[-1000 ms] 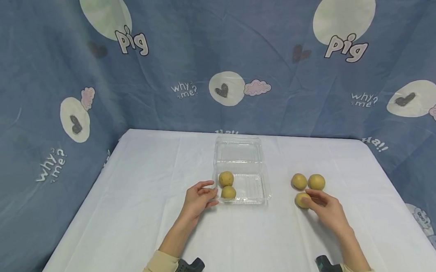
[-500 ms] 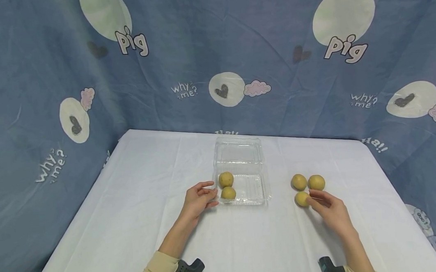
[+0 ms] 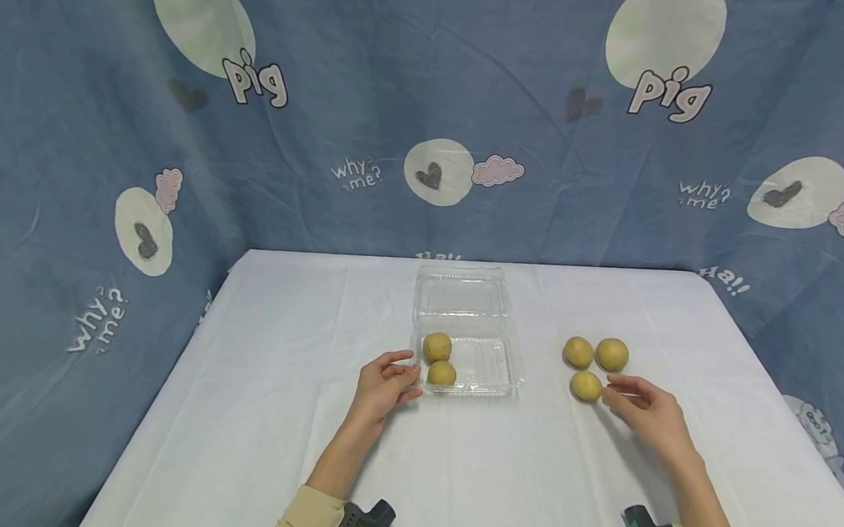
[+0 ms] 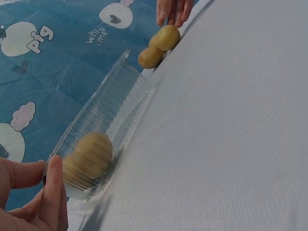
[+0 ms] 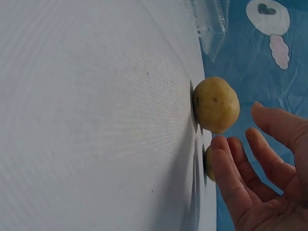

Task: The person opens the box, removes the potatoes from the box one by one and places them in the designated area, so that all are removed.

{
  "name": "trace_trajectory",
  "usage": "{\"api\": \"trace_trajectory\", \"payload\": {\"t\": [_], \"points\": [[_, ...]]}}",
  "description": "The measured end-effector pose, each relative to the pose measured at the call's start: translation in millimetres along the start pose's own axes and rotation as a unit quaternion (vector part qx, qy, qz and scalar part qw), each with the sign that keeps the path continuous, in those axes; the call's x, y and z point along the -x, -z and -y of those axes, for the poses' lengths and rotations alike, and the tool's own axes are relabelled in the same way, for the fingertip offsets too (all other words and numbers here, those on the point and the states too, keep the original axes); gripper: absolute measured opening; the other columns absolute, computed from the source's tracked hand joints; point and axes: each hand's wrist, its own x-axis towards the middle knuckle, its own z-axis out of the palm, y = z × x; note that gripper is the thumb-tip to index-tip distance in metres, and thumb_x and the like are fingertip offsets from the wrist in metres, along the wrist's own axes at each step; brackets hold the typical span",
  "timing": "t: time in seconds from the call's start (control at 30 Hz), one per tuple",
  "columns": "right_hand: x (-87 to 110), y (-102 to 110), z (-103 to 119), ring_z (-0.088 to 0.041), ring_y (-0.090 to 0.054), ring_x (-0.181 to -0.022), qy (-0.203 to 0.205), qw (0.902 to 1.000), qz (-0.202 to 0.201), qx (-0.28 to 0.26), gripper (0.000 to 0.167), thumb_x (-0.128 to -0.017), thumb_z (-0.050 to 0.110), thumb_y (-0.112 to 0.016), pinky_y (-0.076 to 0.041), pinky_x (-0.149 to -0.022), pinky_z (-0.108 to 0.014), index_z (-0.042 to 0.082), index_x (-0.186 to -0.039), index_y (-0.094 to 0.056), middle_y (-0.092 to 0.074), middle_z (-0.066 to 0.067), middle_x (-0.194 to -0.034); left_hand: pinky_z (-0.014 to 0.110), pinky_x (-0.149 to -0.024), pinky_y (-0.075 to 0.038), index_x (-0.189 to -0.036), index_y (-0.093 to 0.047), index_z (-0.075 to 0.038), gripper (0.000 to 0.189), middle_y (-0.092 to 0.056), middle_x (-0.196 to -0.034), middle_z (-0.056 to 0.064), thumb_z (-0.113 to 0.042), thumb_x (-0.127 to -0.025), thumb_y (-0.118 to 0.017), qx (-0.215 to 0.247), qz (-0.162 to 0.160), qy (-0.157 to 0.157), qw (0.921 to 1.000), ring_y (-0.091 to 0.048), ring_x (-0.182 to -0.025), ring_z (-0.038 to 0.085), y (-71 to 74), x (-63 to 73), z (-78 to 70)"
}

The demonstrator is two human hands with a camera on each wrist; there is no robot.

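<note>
A clear plastic clamshell container [image 3: 483,364] lies on the table with its lid folded back. Two round yellow-brown potatoes [image 3: 438,348] sit in its left side, one behind the other. My left hand [image 3: 385,387] pinches the container's left rim between thumb and fingers [image 4: 52,195], as the left wrist view shows. Over on the right, three more potatoes [image 3: 579,352] rest on the cloth in a close group. My right hand [image 3: 652,414] is beside the nearest potato [image 5: 215,104], fingers spread and slightly bent around air, holding nothing.
A white cloth [image 3: 504,466] covers the table. Behind it and at the sides hangs a blue printed curtain [image 3: 362,219]. Dark camera mounts [image 3: 371,521] are strapped to both wrists.
My right hand has let go of the nearest potato and drawn back to the right and toward me. That potato stays near the other two. My left hand has kept its place.
</note>
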Motion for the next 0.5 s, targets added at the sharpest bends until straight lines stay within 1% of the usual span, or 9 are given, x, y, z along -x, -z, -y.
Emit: {"api": "trace_trajectory", "payload": {"t": [0.03, 0.1, 0.17, 0.27, 0.33, 0.4, 0.5], "points": [[0.6, -0.2, 0.0, -0.033, -0.061, -0.112, -0.006, 1.0, 0.001, 0.001, 0.056, -0.095, 0.044, -0.063, -0.051, -0.094, -0.049, 0.006, -0.134, -0.055, -0.058, -0.019, -0.129, 0.029, -0.072, -0.062, -0.128, -0.056, 0.004, 0.039, -0.059, -0.087, 0.008, -0.002, -0.091, -0.068, 0.0, 0.0, 0.0, 1.0, -0.062, -0.08, 0.015, 0.0, 0.3, -0.4], [1.8, -0.7, 0.1, -0.03, -0.063, -0.108, -0.016, 0.9999, 0.001, 0.002, 0.055, -0.094, 0.045, -0.064, -0.052, -0.092, -0.048, 0.006, -0.132, -0.056, -0.06, -0.018, -0.126, 0.029, -0.072, -0.062, -0.129, -0.055, 0.005, 0.04, -0.059, -0.087, 0.007, -0.002, -0.092, -0.068, 0.001, 0.002, -0.002, 1.0, -0.061, -0.08, 0.015, -0.1, 0.7, -0.9], [2.9, -1.5, 0.7, -0.024, -0.065, -0.103, -0.021, 0.9998, 0.003, 0.0, 0.055, -0.093, 0.045, -0.066, -0.054, -0.089, -0.041, 0.004, -0.129, -0.058, -0.064, -0.016, -0.121, 0.03, -0.072, -0.062, -0.129, -0.055, 0.005, 0.04, -0.059, -0.086, 0.007, -0.002, -0.092, -0.068, 0.001, 0.004, -0.003, 1.0, -0.061, -0.08, 0.015, -0.2, 0.8, -1.0], [4.1, -2.9, 0.8, -0.015, -0.066, -0.096, -0.01, 0.9994, 0.015, -0.029, 0.052, -0.093, 0.039, -0.068, -0.057, -0.083, -0.028, 0.0, -0.126, -0.06, -0.067, -0.014, -0.113, 0.03, -0.072, -0.062, -0.129, -0.055, 0.006, 0.04, -0.059, -0.086, 0.007, -0.002, -0.092, -0.068, 0.001, 0.004, -0.005, 1.0, -0.061, -0.08, 0.015, 0.0, 0.6, -0.7], [4.8, -3.9, 0.5, -0.01, -0.066, -0.093, 0.002, 0.9979, 0.028, -0.058, 0.05, -0.093, 0.034, -0.069, -0.057, -0.08, -0.022, -0.003, -0.125, -0.06, -0.068, -0.014, -0.111, 0.03, -0.072, -0.062, -0.129, -0.055, 0.006, 0.04, -0.059, -0.085, 0.007, -0.002, -0.092, -0.068, 0.001, 0.004, -0.006, 1.0, -0.061, -0.08, 0.015, 0.2, 0.4, -0.5], [5.5, -4.9, -0.2, -0.007, -0.066, -0.092, 0.015, 0.9956, 0.043, -0.082, 0.048, -0.093, 0.029, -0.07, -0.057, -0.079, -0.019, -0.006, -0.125, -0.059, -0.068, -0.016, -0.111, 0.03, -0.072, -0.062, -0.128, -0.056, 0.005, 0.04, -0.059, -0.085, 0.007, -0.001, -0.091, -0.068, 0.003, 0.003, -0.004, 1.0, -0.061, -0.079, 0.015, 0.5, 0.3, -0.6], [6.0, -7.3, -0.7, -0.006, -0.066, -0.092, 0.027, 0.9932, 0.056, -0.098, 0.047, -0.093, 0.026, -0.07, -0.057, -0.081, -0.019, -0.007, -0.124, -0.06, -0.068, -0.017, -0.112, 0.029, -0.072, -0.062, -0.128, -0.056, 0.005, 0.04, -0.059, -0.085, 0.007, -0.001, -0.091, -0.068, 0.004, 0.002, -0.003, 1.0, -0.061, -0.079, 0.015, 0.7, 0.3, -1.1]]}}
